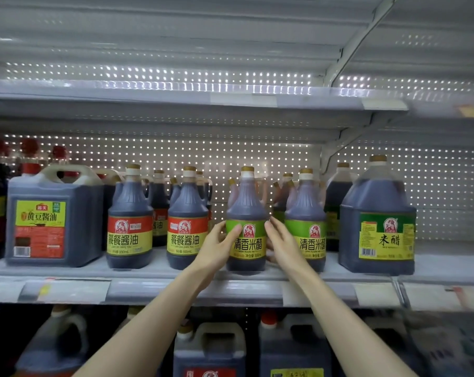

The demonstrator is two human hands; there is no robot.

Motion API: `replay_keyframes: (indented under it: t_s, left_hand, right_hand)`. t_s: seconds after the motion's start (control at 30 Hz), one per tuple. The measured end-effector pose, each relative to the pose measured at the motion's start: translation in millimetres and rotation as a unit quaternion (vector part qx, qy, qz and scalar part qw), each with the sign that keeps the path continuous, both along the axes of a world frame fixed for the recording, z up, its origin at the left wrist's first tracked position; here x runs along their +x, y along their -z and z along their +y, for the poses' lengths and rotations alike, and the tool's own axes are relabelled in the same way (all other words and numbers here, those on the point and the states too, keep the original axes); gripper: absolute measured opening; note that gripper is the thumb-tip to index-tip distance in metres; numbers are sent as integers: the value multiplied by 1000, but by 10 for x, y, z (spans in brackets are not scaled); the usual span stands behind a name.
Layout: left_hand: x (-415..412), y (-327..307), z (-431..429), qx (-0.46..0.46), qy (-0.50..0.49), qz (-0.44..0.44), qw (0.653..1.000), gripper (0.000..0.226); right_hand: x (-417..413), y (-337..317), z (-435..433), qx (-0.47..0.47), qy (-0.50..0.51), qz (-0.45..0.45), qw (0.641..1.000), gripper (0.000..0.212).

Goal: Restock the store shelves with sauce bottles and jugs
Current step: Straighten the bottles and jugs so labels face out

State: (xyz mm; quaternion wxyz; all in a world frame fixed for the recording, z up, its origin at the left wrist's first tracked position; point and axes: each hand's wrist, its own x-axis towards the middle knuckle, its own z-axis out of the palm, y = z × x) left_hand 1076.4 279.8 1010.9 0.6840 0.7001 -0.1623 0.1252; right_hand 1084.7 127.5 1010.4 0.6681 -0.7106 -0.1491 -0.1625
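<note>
The green-label bottle (246, 213) stands at the front edge of the shelf (159, 291). The left hand (219, 244) and right hand (283, 242) clasp its 2 sides at label height. Full of dark liquid, it is probably heavy, rigid and smooth, so a low, firm grip suits it.

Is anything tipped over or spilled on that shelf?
Nothing stands out. The dark green-labelled plastic bottle between the left hand and right hand stands upright on the grey metal shelf; no spill shows.

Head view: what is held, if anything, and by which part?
The green-labelled bottle, held by its sides at label height, between left hand and right hand.
</note>
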Motion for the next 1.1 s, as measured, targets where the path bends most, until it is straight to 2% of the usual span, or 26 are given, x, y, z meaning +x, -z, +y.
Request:
replay_keyframes:
  t_s: [0.2,0.33,0.43,0.6,1.1]
  left_hand:
    - [16,10,3,-12,8,1,1000,39]
    - [12,11,19,-5,16,13,1000,35]
    - [11,-7,29,7,25,24,999,45]
    - [13,-38,39,20,49,43,998,48]
    - [2,4,39,31,33,29,999,49]
  right_hand:
    - [-36,-13,60,-53,-17,-30,998,45]
    - [-23,11,50,-58,-7,-41,997,42]
    - [4,33,40,-57,-1,-44,997,43]
    - [-20,35,40,-57,5,-48,997,42]
    - [-39,-4,-4,-53,-21,-13,998,46]
